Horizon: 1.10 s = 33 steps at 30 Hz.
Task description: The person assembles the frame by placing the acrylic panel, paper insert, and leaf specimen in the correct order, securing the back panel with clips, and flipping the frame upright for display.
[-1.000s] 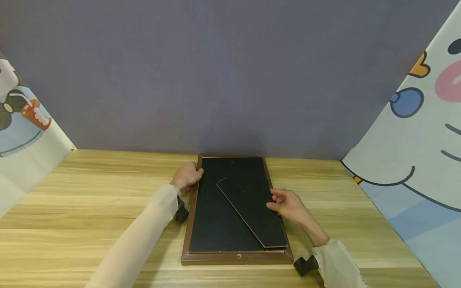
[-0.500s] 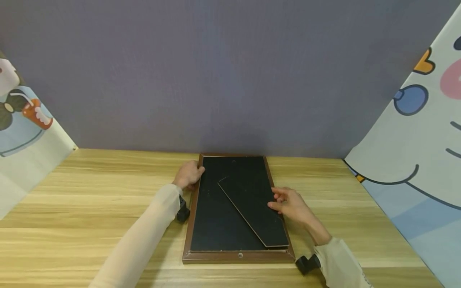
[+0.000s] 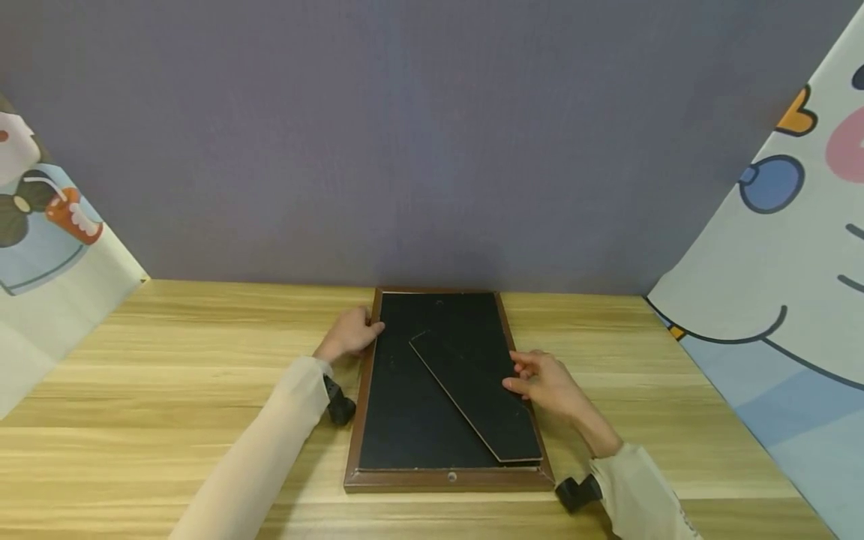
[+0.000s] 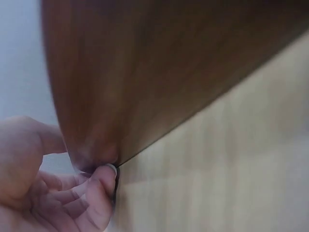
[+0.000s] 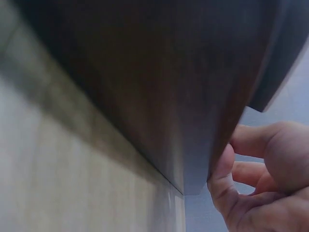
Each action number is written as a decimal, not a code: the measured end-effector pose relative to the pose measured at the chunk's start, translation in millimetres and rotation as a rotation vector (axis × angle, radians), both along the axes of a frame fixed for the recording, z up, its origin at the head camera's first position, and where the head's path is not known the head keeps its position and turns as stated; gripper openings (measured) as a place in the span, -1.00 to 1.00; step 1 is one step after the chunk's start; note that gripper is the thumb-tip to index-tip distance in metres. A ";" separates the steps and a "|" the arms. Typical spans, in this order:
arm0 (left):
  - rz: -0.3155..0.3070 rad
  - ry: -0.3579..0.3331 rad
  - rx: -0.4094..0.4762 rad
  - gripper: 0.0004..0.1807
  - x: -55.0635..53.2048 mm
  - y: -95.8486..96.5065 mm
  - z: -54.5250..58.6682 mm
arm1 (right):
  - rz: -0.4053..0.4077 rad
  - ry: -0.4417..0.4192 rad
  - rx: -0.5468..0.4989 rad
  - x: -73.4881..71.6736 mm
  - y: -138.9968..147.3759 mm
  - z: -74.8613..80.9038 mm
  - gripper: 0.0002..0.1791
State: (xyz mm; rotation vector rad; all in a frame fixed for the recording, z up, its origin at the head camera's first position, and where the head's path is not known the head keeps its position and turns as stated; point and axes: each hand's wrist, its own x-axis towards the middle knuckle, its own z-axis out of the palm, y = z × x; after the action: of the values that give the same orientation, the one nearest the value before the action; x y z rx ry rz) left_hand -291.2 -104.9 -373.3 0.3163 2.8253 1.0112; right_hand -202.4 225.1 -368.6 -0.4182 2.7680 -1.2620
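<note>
A picture frame (image 3: 398, 480) with a brown border lies face down on the wooden table, its black backing board (image 3: 398, 427) facing up. Slanting across the board is a black easel stand (image 3: 469, 397), its lower end near the bottom right corner. My left hand (image 3: 347, 334) grips the frame's left edge, thumb on top and fingers curled at the side. On the opposite edge, my right hand (image 3: 550, 384) pinches the frame's side between thumb and fingers, close beside the stand. Both wrist views show fingertips against the brown side wall (image 4: 145, 82); the frame's front is hidden.
The wood-grain table (image 3: 169, 390) extends to both sides of the frame. A grey wall (image 3: 405, 150) rises right behind the frame's far end. Cartoon-printed panels (image 3: 715, 262) stand at the left and right. A black wrist camera (image 3: 578, 495) sits by each cuff.
The left wrist and forearm have shifted slightly down and to the left, with the hand still on the frame's edge. The view has drifted a little; frame, stand and right hand keep their places.
</note>
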 end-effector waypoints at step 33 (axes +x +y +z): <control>-0.121 0.005 0.245 -0.13 43.1 -10.4 -20.7 | 0.164 0.195 0.306 -2.3 0.6 2.6 -0.37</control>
State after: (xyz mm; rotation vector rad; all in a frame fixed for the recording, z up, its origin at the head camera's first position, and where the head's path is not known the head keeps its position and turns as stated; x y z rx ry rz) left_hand -248.1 -115.3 -394.0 0.5086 2.6496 1.3317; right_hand -204.7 225.6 -366.0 -0.7569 2.9438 -0.7830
